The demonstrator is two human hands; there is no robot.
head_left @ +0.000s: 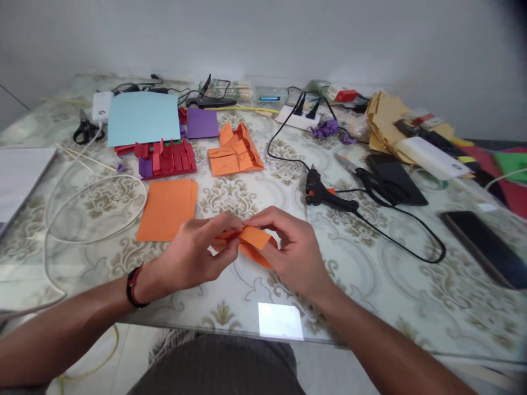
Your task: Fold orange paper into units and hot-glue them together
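Observation:
An orange paper piece (256, 241), partly folded, is held between both hands above the table's front half. My left hand (197, 252) pinches its left end between thumb and fingers. My right hand (294, 249) grips the right end, thumb below and fingers on top. Fingers hide part of the folds. Just behind my left hand lie flat orange sheets (164, 211). Folded orange pieces (235, 153) rest farther back, beside folded red pieces (168, 159) and a purple square stack (202, 123).
On the patterned table (234, 296), a black glue gun (329, 195) with a looping cord, scissors (376, 184) and phones (486, 247) lie to the right. Light blue paper (142, 118), a power strip (298, 117) and brown paper (385, 120) are at the back. A white cable (49, 241) curls left.

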